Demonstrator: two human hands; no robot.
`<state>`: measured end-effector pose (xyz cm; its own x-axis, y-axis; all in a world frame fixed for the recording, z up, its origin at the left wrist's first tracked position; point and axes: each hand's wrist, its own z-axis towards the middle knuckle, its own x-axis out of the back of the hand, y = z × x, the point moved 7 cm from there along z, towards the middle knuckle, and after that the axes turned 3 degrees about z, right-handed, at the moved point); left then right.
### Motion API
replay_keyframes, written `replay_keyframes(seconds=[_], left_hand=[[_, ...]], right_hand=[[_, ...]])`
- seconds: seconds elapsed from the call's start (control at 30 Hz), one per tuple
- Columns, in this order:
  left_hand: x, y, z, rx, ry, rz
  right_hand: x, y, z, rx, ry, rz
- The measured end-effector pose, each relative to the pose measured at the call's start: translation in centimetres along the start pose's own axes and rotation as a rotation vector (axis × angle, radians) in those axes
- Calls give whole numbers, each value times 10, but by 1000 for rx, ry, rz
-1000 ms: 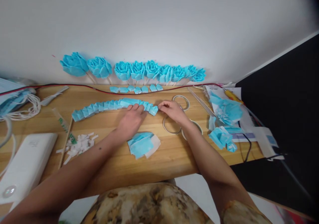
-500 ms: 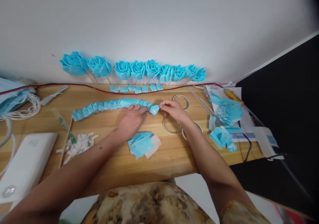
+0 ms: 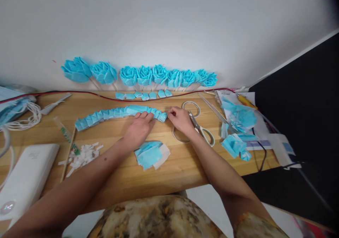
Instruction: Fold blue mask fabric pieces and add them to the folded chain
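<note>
A curved row of overlapping folded blue pieces [image 3: 106,115] runs across the table, with a flat blue sheet [image 3: 136,109] lying along its upper side. Against the row's lower edge, right of its middle, my left hand [image 3: 140,128] lies flat with its fingers stretched out. My right hand [image 3: 180,118] is at the row's right end, thumb and fingertips pinched together beside the last blue piece [image 3: 162,117]. What sits in that pinch, if anything, is too small to make out. Below my left hand lies a stack of cut blue and white sheets [image 3: 150,155].
Blue fabric-like roses [image 3: 160,74] on sticks lean on the wall, several loose petals [image 3: 145,96] before them. Scissors [image 3: 206,135] and tape rolls [image 3: 192,105] lie by my right forearm. White scraps [image 3: 86,155], a white power bank [image 3: 30,174] and blue scraps [image 3: 235,146] lie around.
My right hand has closed its fingers more at the row's right end. The end piece now lies flatter, in line with the row. The scissors show beside my right wrist. My left hand stays put.
</note>
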<state>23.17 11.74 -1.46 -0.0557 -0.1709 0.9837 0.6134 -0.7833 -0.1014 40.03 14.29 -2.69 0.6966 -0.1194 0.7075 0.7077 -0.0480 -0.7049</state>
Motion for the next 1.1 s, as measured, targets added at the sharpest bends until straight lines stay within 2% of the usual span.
replay_keyframes(seconds=[0.07, 0.23, 0.33, 0.43, 0.67, 0.8, 0.87, 0.97, 1.03, 1.1], left_hand=[[1, -2, -1, 7, 26, -18], [9, -10, -4, 94, 207, -123], [8, -8, -2, 91, 239, -119], [3, -5, 2, 76, 225, -95], [-10, -3, 8, 92, 92, -55], [-11, -3, 8, 96, 37, -36], [-10, -2, 8, 94, 12, -26], [-9, -2, 8, 93, -5, -16], [-8, -2, 8, 95, -1, -16], [-8, -2, 8, 95, 3, -16]], right_hand=[[-1, -3, -1, 16, 19, -55], [-3, -6, -2, 23, 19, -132], [-3, -6, -2, 16, 14, -148], [-3, -6, -2, 11, 9, -171], [-5, -9, -2, 31, 3, -237], [4, -9, -4, 63, -58, -197], [16, -9, -5, 84, -10, -140], [29, -17, -10, 222, 99, -112], [22, -29, -13, 354, 60, -154], [7, -37, -16, 420, -28, -227]])
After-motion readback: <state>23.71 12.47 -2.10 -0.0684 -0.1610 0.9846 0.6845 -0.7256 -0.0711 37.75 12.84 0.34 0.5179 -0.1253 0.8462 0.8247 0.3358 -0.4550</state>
